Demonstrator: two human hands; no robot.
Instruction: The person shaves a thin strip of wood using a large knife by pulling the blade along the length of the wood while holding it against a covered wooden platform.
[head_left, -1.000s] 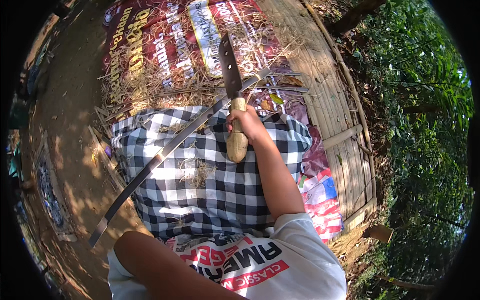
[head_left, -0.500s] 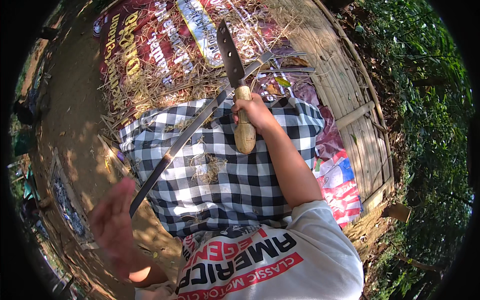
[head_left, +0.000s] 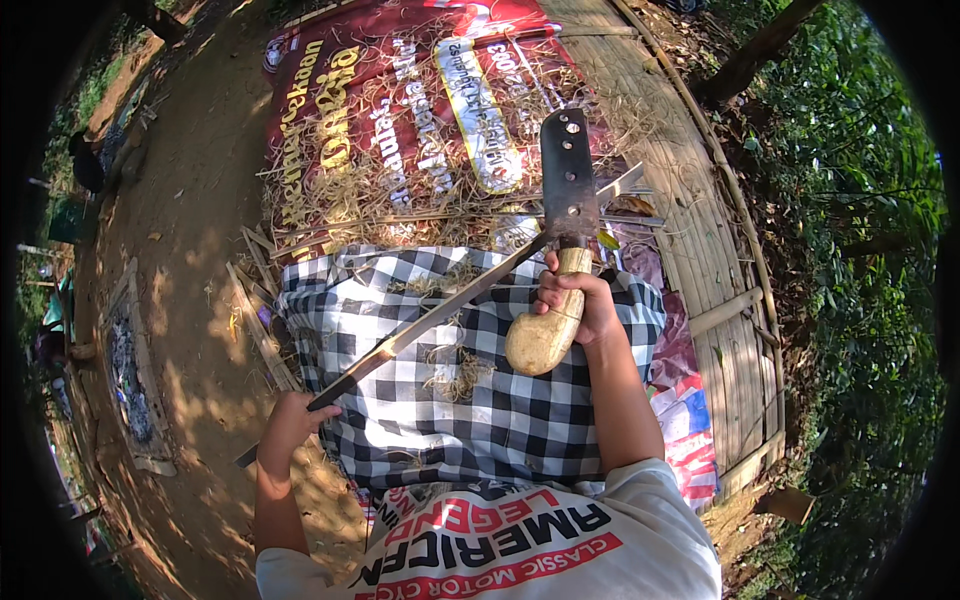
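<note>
Gripping strip [head_left: 440, 310], left hand [head_left: 288, 422]; knife [head_left: 562, 195] (pale-handled), right hand [head_left: 592, 305]

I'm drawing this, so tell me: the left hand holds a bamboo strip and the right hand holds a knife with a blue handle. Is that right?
The knife's handle isn't blue: the head view shows pale wood. The right hand does hold it, and the left hand the bamboo strip.

Bright dappled sunlight, patchy shade on dirt ground [head_left: 205, 290], glare on checked cloth [head_left: 395, 425], black curved fisheye rim
</note>
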